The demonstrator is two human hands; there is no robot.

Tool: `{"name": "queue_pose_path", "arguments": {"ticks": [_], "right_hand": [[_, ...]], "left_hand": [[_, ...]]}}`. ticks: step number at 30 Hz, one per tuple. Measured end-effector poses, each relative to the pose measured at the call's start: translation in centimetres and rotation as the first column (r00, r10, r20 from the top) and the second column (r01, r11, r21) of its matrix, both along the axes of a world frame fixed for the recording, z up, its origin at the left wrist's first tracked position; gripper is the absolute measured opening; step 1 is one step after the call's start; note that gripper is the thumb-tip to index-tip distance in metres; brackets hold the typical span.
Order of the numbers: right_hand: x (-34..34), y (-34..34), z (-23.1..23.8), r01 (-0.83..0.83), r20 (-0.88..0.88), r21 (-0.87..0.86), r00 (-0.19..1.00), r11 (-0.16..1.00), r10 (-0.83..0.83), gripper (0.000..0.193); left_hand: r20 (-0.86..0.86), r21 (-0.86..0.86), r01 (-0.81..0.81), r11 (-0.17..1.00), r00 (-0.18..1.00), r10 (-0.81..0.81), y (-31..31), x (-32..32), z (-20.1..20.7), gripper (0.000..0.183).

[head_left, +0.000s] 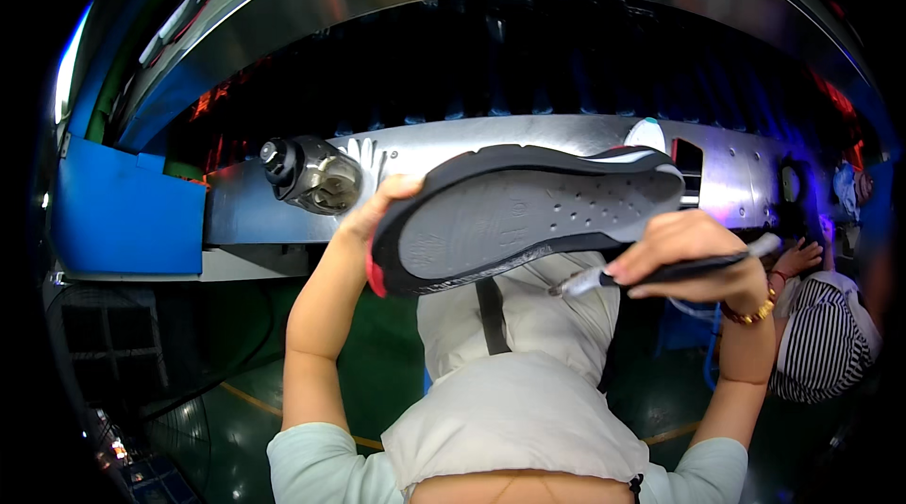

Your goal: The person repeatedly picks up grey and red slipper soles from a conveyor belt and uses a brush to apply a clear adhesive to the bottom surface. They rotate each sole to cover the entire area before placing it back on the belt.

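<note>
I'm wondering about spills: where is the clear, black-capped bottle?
The bottle is at left in the head view, on the silver metal ledge near the left hand.

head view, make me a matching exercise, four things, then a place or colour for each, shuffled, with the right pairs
Things:
1. shoe sole
2. brush
3. black-capped bottle
4. beaded bracelet

Places or colours:
A. gold-coloured
B. on the metal ledge
C. in the left hand
D. in the right hand

Pairs: 1-C, 2-D, 3-B, 4-A
</note>
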State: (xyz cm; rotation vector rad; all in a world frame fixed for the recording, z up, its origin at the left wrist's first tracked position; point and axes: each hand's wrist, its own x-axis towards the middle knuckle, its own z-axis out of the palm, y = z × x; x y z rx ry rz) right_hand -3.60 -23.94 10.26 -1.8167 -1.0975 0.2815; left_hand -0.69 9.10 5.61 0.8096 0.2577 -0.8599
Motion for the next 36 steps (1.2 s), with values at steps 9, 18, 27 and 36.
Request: {"name": "queue_pose_path", "arguments": {"ticks": [9, 18, 27, 36], "right_hand": [[1.4, 2.8, -5.3, 0.588, -0.421, 0.332, 0.792, 0.738, -0.442, 0.02], [5.5, 4.3, -6.6, 0.754, -0.622, 0.385, 0.638, 0.532, -0.454, 0.017], [5.6, 8.0, -4.9, 0.618, 0.376, 0.41, 0.556, 0.671, -0.742, 0.01], [-1.1, 4.0, -4.3, 0.381, -0.123, 0.189, 0.924, 0.905, -0.363, 0.014]], "left_hand": [[-0.01, -0.487, -0.106, 0.867, 0.993, 0.116, -9.6, 3.6, -9.8, 0.076], [0.198, -0.371, -0.072, 0.926, 0.968, 0.155, -10.3, 4.5, -9.3, 0.097], [0.088, -0.218, -0.284, 0.934, 0.947, 0.309, -12.2, 2.2, -5.9, 0.084], [0.183, -0.297, -0.298, 0.907, 0.915, 0.361, -9.3, 2.4, -6.0, 0.086]]}}
